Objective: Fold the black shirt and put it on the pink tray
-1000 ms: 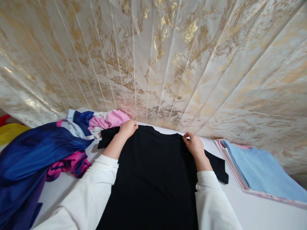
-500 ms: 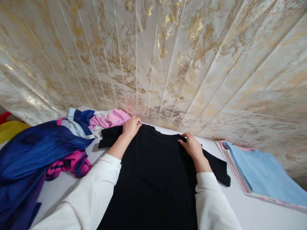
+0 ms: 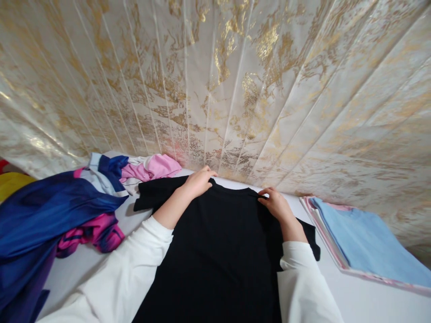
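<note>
Gold-patterned sheeting point(image 3: 202, 89) rises beyond the far edge of the table point(image 3: 363, 298). One black shirt point(image 3: 218, 242) lies spread there, its collar point(image 3: 232, 192) near that edge, between loose garments point(image 3: 67, 206) on the left and a folded stack point(image 3: 373, 242) on the right. Right hand point(image 3: 274, 202): fingers pinched on the collar's end. Left hand point(image 3: 198, 181): at the opposite end; whether its fingers grip or merely rest, I cannot tell. Advisable: tension both ends evenly, without stretching the collar.
</note>
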Demonstrator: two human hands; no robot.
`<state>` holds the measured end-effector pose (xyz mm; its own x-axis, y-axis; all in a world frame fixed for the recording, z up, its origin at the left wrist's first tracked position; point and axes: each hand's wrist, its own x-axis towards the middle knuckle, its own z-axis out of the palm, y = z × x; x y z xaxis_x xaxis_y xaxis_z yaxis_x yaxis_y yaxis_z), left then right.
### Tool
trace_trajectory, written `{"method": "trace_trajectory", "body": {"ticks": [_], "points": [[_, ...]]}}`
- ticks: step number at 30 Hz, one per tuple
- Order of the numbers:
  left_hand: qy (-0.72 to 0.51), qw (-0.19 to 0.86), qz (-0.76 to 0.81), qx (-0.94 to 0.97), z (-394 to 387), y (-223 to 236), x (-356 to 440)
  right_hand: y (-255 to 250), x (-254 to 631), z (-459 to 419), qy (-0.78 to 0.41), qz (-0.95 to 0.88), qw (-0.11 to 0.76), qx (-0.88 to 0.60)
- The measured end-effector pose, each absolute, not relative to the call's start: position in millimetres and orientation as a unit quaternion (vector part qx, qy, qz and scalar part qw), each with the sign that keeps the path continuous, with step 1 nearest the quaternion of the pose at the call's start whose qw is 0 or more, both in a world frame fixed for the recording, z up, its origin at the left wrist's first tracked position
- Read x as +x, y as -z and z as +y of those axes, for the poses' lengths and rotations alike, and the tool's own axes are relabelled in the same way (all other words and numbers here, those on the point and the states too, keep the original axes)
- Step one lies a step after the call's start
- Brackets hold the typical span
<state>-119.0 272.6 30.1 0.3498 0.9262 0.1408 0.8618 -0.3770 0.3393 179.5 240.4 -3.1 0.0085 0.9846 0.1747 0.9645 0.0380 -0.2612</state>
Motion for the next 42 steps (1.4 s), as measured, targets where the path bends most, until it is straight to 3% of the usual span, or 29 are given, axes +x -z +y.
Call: {"method": "trace_trajectory", "body": {"ticks": [6,15,27,33,38,42], "points": [[-0.067,0.103,0.546,0.829,276.4,-24.2,-86.4,3.0,175.1,240.2,-0.027,-0.683,0.173,-0.710],[-0.150,0.057,0.575,0.803,282.5,-3.2,-81.4,4.4,174.6,244.2,-0.006,-0.630,0.214,-0.747],[-0.143,0.057,0.565,0.810,274.8,-4.6,-78.8,9.0,149.3,231.5,0.058,-0.698,0.128,-0.702],[-0.126,0.022,0.526,0.841,201.8,-40.9,-65.0,-0.8,105.0,151.9,0.077,-0.755,0.118,-0.640],[-0.147,0.022,0.412,0.899,109.8,-9.6,-90.9,24.2,114.6,63.6,0.010,-0.840,0.125,-0.528],[-0.137,0.046,0.422,0.895,84.3,15.9,-119.2,27.5,193.9,61.6,0.058,-0.715,0.095,-0.690]]}}
